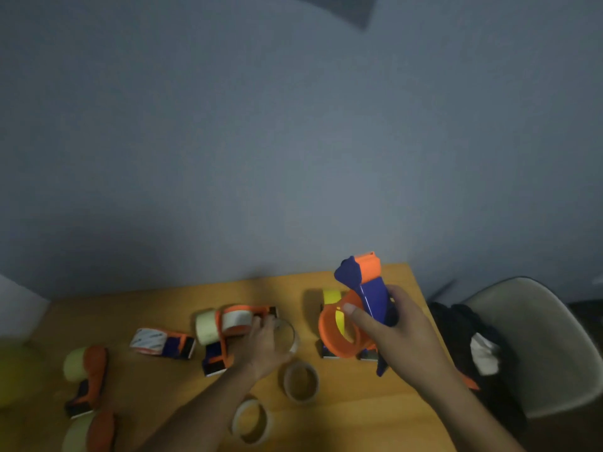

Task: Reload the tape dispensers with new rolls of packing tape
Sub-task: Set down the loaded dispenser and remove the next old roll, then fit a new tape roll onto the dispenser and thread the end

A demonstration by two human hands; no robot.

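Dispensers lie scattered over the wooden table [326, 425], which I take as the landmark; a pale chair [538, 337] with dark cloth heaped on it stands off its right edge

Largest of the task's things is the empty dispenser [357, 308], lifted above the table's right part: its orange hub shows bare, so no roll is on it yet. Right hand [391, 331] grips its blue handle, thumb across the front. Behind it on the table stands another dispenser [332, 300] with a yellow roll

Near the table's middle a loaded dispenser [235, 321] lies on its side, and just left of it a second loaded one [163, 342]. Two more [86, 376] sit at the left edge, too blurred to say much, though each seems to carry a pale roll

Left hand [264, 345] curls round a clear roll [287, 336] just off the table's middle; the blur hides whether it is lifted

Two cardboard cores [300, 381] rest on the near part, likely spent rolls

My reading: most dispensers look reloaded; the held one is left, and the clear roll seems meant for its hub
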